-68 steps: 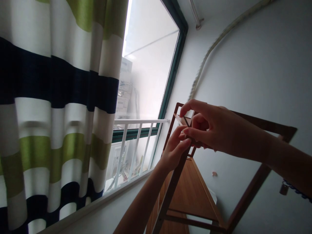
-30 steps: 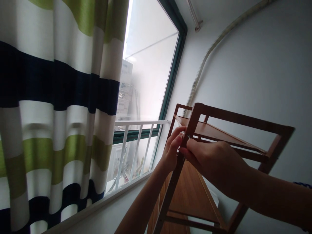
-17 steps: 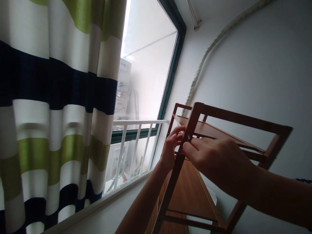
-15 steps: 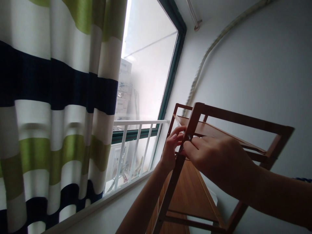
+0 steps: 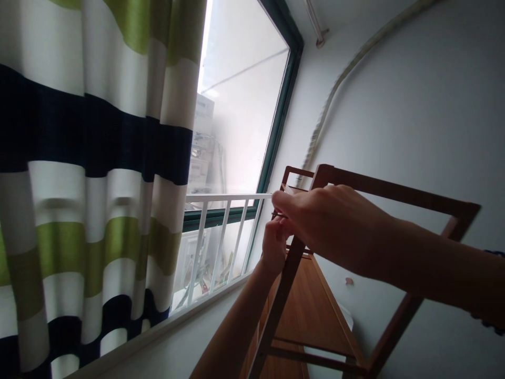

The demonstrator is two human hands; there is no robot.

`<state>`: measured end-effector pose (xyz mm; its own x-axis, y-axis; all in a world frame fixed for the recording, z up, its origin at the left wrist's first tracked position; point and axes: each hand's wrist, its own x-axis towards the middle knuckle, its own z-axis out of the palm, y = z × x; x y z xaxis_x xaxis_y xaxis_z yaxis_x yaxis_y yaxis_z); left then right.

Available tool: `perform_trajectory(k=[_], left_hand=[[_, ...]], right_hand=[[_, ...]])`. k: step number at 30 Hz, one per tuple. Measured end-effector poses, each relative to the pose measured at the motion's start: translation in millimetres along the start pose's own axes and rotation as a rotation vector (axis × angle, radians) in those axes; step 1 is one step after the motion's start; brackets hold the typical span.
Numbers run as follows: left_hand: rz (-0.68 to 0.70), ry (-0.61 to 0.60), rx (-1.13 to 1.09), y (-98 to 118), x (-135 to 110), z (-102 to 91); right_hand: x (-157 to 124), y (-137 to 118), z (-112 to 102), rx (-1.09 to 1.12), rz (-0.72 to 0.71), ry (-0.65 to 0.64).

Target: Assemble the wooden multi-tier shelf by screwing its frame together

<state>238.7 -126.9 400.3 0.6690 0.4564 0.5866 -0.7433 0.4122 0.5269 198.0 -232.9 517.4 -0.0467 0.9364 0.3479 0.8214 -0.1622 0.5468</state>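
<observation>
- The left hand (image 5: 274, 245) and right hand (image 5: 335, 223) meet beside the near post (image 5: 286, 281) of the rack (image 5: 311, 305), near its top. Fingers on both are bent with little gap showing; what they have hold of, if anything, is hidden, so I cannot tell.
- The right hand lies across the upper part of the post, its fingertips reaching past the rack's edge. The left hand is just beyond the post, its fingertips close to the right hand's; whether they touch is unclear.
- The rack, brown and wooden, leans in view, with its top rail (image 5: 402, 192) above the right forearm (image 5: 426, 263).
- That forearm crosses in front of the rack and, with the hand, hides most of its upper shelf. The left forearm (image 5: 240, 316) covers part of its lower left side.
- A dark bracelet (image 5: 495, 253) circles the right wrist, to the right of the rack.
- Left of the rack, a white railing (image 5: 226, 197) runs before the window (image 5: 244, 105), above a sill (image 5: 158, 329).
- Farther left, well apart from the rack, hangs a striped curtain (image 5: 98, 142).
- Behind the rack is a pale wall (image 5: 434, 121); a hose (image 5: 331, 97) curves down it. A small pinkish thing (image 5: 349, 281) shows through the rack's frame.
- A rod (image 5: 314, 22) sits high above the rack.
</observation>
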Motion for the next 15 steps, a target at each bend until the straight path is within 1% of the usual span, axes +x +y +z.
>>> perform_trajectory(k=[2, 4, 6, 7, 8, 11, 15], left_hand=[[0.023, -0.05, -0.007, -0.9, 1.3, -2.2], [0.055, -0.146, -0.009, -0.7, 2.1, -4.2], [0.087, -0.25, 0.01, -0.1, 2.4, -5.4], [0.097, -0.287, 0.03, 0.1, 2.3, -5.7], [0.101, -0.308, 0.054, 0.2, 2.2, -5.8], [0.113, -0.315, 0.109, 0.1, 1.3, -5.4], [0.143, -0.33, 0.124, 0.0, 0.4, -4.6]], right_hand=[[2.2, 4.9, 0.0, 0.098, 0.025, 0.006], [2.7, 8.9, 0.1, 0.177, 0.061, -0.001], [2.2, 11.8, -0.4, 0.188, 0.104, 0.017], [1.7, 13.1, -1.1, 0.169, 0.124, 0.049], [1.2, 14.5, -2.2, 0.143, 0.142, 0.086], [-2.0, 20.7, -6.0, 0.068, 0.166, 0.205], [-15.6, 32.6, -6.3, -0.083, 0.118, 0.335]])
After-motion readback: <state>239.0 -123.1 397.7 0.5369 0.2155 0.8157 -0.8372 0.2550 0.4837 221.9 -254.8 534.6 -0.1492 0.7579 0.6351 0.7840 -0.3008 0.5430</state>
